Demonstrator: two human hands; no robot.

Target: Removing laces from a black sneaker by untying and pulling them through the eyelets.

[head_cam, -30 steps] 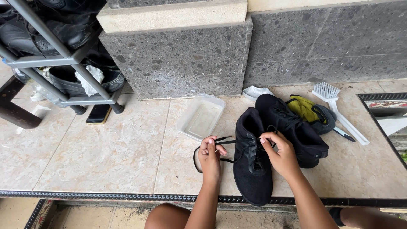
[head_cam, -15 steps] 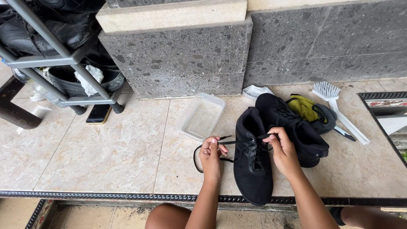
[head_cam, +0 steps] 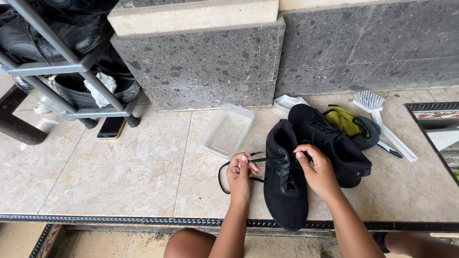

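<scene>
Two black lace-up shoes lie on the tiled floor. The nearer shoe (head_cam: 286, 191) points toward me, the other shoe (head_cam: 330, 143) lies to its right and behind. My left hand (head_cam: 240, 175) pinches the black shoelace (head_cam: 223, 177), which loops out to the left of the nearer shoe. My right hand (head_cam: 318, 172) rests on that shoe's lacing area, fingers pinched on the lace by the eyelets. My forearms come up from the bottom edge, with my knee below.
A clear plastic tub (head_cam: 226, 130) stands left of the shoes. A yellow-green and grey cloth (head_cam: 351, 123), a white brush (head_cam: 378, 117) and a small white dish (head_cam: 289, 102) lie behind. A metal shoe rack (head_cam: 62, 62) and a phone (head_cam: 111, 128) are at left.
My right hand has shifted slightly on the lacing area and the lace between my hands has drawn tighter. The shoes have stayed in place.
</scene>
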